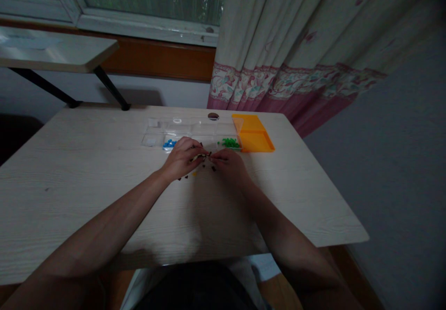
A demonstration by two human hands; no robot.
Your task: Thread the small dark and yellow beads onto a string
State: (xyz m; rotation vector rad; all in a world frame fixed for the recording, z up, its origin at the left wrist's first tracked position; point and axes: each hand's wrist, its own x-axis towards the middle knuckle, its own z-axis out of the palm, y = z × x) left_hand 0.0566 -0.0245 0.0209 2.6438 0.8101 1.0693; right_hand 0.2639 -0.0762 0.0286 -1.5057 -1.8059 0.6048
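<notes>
My left hand [184,158] and my right hand [229,165] meet over the table, fingertips almost touching. Both are closed in a pinch around small dark pieces [209,154], with a yellowish bit showing by the left fingers. The pieces look like tiny building bricks, but their exact shape is too small to make out. Several loose dark pieces [213,168] and a yellow piece [194,174] lie on the tabletop below the hands. Behind them is a clear plastic compartment box [195,126], lid open, holding blue pieces [169,144] at left and green pieces [230,142] at right.
An open orange plastic case [256,139] stands right of the clear box. A brown round spot [213,116] shows at the back of the wooden table [139,208]. At left a raised shelf [62,52] stands on black legs. Curtains [272,68] hang behind, beside a window.
</notes>
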